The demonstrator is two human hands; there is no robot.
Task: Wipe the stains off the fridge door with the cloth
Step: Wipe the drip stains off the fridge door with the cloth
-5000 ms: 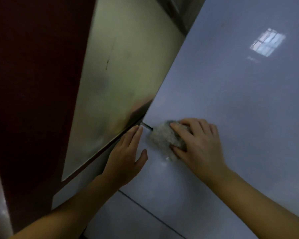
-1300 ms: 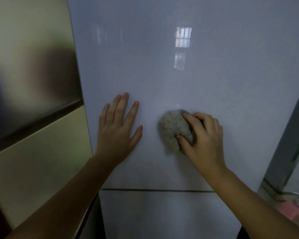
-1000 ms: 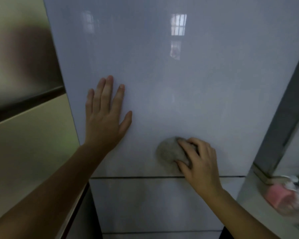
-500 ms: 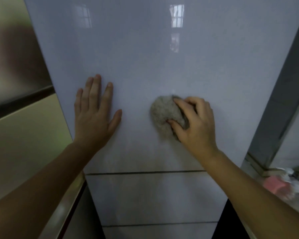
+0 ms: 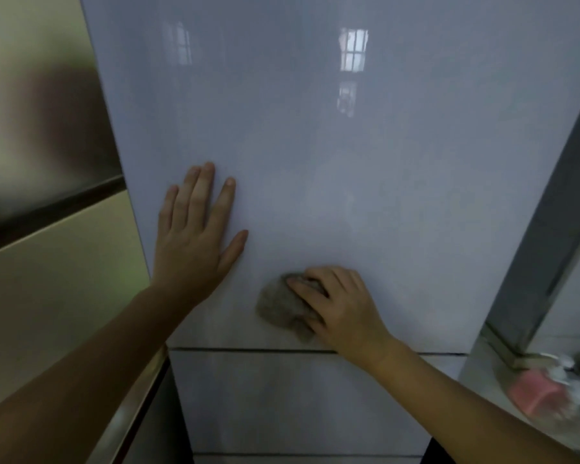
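Observation:
The glossy pale fridge door (image 5: 315, 145) fills the middle of the view. My right hand (image 5: 340, 308) grips a bunched grey cloth (image 5: 278, 308) and presses it against the door's lower part, just above the dark seam to the panel below. My left hand (image 5: 195, 232) lies flat on the door near its left edge, fingers straight and pointing up. No distinct stain shows on the door; the surface around the cloth looks faintly smeared.
A tan cabinet front (image 5: 47, 279) with a dark band stands left of the fridge. A grey post (image 5: 546, 212) rises at the right. Below it a ledge (image 5: 482, 370) holds a pink item (image 5: 536, 393) and blurred clutter. A lower fridge panel (image 5: 298, 403) sits under the seam.
My right hand has slid the cloth down the door, from mid-height to just above the seam. My left hand stays flat on the door.

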